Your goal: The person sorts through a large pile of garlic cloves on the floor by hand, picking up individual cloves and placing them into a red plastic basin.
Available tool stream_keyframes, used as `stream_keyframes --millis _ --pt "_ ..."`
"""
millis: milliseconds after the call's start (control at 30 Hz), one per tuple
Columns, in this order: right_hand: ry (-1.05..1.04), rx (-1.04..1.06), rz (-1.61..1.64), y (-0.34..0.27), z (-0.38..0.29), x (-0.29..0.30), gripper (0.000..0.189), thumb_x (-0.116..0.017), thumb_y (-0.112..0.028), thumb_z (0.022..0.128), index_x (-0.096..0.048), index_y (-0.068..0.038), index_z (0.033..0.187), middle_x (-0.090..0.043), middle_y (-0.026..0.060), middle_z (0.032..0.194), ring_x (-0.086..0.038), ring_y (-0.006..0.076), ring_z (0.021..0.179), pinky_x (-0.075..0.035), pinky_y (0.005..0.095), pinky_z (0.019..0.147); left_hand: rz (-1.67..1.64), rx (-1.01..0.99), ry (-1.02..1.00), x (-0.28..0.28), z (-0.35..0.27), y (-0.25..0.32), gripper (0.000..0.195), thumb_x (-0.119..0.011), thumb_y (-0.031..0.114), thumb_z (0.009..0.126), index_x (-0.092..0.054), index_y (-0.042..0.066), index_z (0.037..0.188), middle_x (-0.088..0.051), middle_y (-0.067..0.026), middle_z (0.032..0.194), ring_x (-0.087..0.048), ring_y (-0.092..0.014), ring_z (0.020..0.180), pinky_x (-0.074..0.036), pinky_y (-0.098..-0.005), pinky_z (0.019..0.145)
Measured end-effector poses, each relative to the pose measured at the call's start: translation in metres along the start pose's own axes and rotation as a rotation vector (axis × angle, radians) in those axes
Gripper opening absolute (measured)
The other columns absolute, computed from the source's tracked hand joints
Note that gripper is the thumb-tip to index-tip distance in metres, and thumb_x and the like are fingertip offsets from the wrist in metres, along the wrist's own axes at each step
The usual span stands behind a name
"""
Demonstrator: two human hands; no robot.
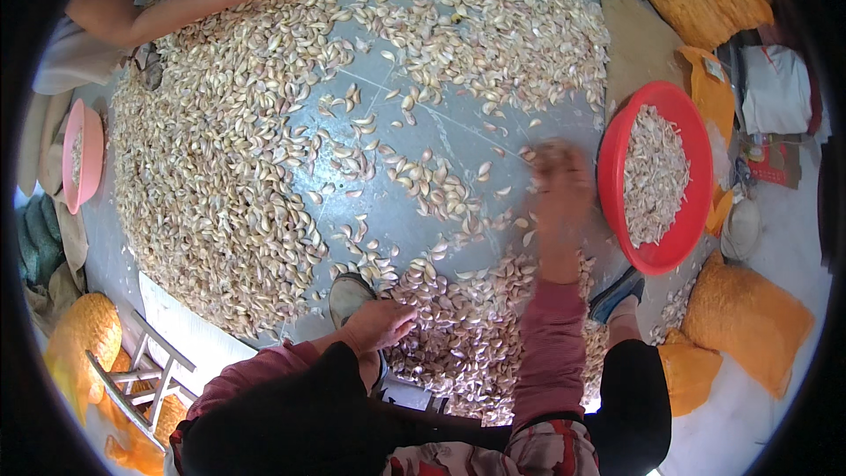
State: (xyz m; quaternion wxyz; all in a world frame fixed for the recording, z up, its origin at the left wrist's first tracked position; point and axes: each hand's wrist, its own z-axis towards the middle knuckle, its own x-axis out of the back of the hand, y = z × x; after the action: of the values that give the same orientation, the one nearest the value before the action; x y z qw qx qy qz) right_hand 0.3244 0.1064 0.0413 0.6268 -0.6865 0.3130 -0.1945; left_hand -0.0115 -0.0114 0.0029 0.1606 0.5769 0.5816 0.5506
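Observation:
Loose garlic cloves point(218, 198) cover much of the grey tiled floor point(390, 238), in a large spread at the left and far side. A second heap of garlic cloves point(462, 344) lies between my feet. My left hand point(383, 325) is low beside my left shoe point(349, 297), its fingers curled at the edge of the near heap; whether it holds a clove cannot be seen. My right hand point(563, 175) is blurred, reaching forward just left of a red plastic basin point(615, 192). Several cloves lie close to its fingertips, and its grip is unclear. Pale garlic pieces point(657, 175) fill part of the basin.
At the upper left, another person's arm point(192, 10) reaches over the cloves. A pink basin point(92, 152) stands at the left edge. Orange woven sacks point(747, 317) lie along the right side. At lower left is a small stool frame point(142, 377).

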Motion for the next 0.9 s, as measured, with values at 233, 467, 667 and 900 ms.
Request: stream_keyframes --millis 233,467,667,900 --pt "0.160 -0.065 0.201 -0.049 0.046 0.079 0.027 -0.053 -0.028 0.104 -0.061 -0.003 0.108 -0.060 0.0025 0.081 -0.054 0.0096 0.068 -0.047 0.0249 0.060 0.045 0.015 -0.058 0.010 0.004 0.007 0.018 -0.061 0.023 0.091 -0.055 0.006 0.096 -0.063 -0.0147 0.081 -0.064 -0.038 0.079 -0.050 -0.0496 0.069" --pt "-0.512 0.403 -1.079 0.064 -0.085 -0.036 0.034 -0.063 -0.007 0.087 -0.062 -0.011 0.121 -0.061 0.0123 0.104 -0.064 0.0327 0.090 -0.055 0.0406 0.075 0.050 -0.010 -0.027 0.000 0.008 0.004 0.014 -0.065 0.018 0.091 -0.059 0.006 0.095 -0.063 -0.0134 0.082 -0.064 -0.034 0.078 -0.051 -0.0450 0.068" --pt "-0.701 0.302 -0.940 0.091 -0.134 -0.067 0.025 -0.063 -0.009 0.088 -0.064 -0.010 0.113 -0.062 0.0103 0.100 -0.066 0.0324 0.089 -0.055 0.0423 0.076 0.051 -0.054 -0.005 0.001 0.006 0.003 0.014 -0.066 0.017 0.090 -0.059 0.006 0.095 -0.063 -0.0129 0.082 -0.064 -0.033 0.077 -0.051 -0.0436 0.067" --pt "-0.343 0.326 -0.946 0.043 -0.078 -0.049 0.025 -0.064 -0.012 0.088 -0.065 -0.012 0.113 -0.061 0.0093 0.106 -0.064 0.0323 0.097 -0.052 0.0449 0.082 0.062 -0.029 -0.032 0.008 0.011 0.012 0.013 -0.065 0.017 0.091 -0.059 0.006 0.094 -0.063 -0.0130 0.083 -0.064 -0.033 0.076 -0.051 -0.0437 0.067"
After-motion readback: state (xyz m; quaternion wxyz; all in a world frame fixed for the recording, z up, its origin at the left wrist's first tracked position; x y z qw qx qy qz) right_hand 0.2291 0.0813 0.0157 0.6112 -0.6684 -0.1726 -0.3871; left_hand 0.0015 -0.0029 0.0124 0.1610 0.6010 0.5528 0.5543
